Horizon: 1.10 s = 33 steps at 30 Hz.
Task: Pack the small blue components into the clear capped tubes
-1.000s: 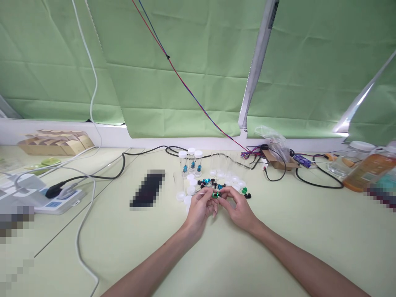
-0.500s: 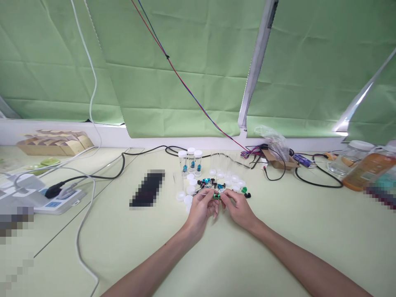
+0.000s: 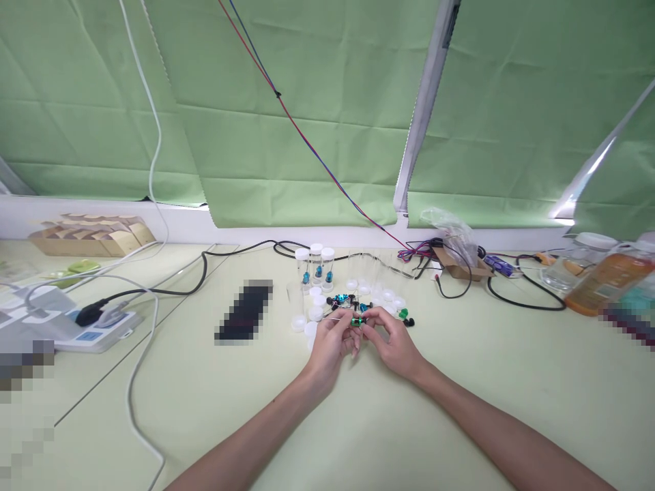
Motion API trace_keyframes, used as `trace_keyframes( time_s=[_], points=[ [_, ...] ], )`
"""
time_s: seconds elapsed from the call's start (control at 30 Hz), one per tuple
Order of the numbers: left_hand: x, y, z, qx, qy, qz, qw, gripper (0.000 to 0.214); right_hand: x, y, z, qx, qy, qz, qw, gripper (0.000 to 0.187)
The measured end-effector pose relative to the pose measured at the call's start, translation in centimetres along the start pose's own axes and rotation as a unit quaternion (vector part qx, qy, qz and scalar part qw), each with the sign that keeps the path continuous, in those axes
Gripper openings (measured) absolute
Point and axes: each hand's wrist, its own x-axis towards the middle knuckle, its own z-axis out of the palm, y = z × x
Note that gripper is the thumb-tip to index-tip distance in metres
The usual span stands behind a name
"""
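Note:
My left hand (image 3: 333,344) and my right hand (image 3: 393,341) meet over the pale green table (image 3: 460,382), both pinching a small green component (image 3: 357,321) between their fingertips. Just beyond the fingers lies a heap of small blue, green and black components (image 3: 348,302) among loose white caps (image 3: 312,317). Three capped clear vials (image 3: 316,264) stand upright behind, each with a blue part inside. Several uncapped clear vials (image 3: 373,273) stand to their right.
A pixelated dark object (image 3: 244,311) lies left of the caps. A white power strip (image 3: 76,326) with black and white cables sits far left. A cardboard box with plastic wrap (image 3: 455,252), wires, a jar (image 3: 573,262) and an orange bottle (image 3: 608,279) line the right rear.
Both hands dipped slightly with the green component half a second ago, then rose back to about where they were a second ago. Nothing else has moved.

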Motion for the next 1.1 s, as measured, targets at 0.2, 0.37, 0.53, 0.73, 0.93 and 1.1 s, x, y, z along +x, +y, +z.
trace_keyframes(
  time_s=[0.2,0.37,0.53,0.73,0.93,1.1],
  points=[
    [-0.16,-0.12,0.08,0.006,-0.003,-0.003,1.0,0.026,0.17,-0.2,-0.1,-0.023,0.001,-0.008,1.0,0.021],
    [-0.16,-0.32,0.12,0.011,-0.013,-0.007,1.0,0.028,0.25,-0.19,-0.07,-0.029,-0.001,-0.005,1.0,0.039],
    [-0.01,-0.27,0.04,0.01,-0.005,-0.004,1.0,0.027,0.21,0.06,0.03,-0.022,0.005,0.001,1.0,0.034],
    [-0.04,0.1,0.08,0.004,0.006,0.008,1.0,0.025,0.08,-0.09,-0.06,-0.006,0.01,-0.014,1.0,0.018],
    [-0.05,-0.02,0.08,0.007,0.006,0.008,1.0,0.024,0.05,-0.1,-0.05,-0.006,0.015,-0.019,1.0,0.016],
    [0.0,-0.14,-0.09,0.007,-0.001,0.003,1.0,0.024,0.1,-0.07,-0.01,-0.005,0.009,-0.019,1.0,0.014]
  ],
)
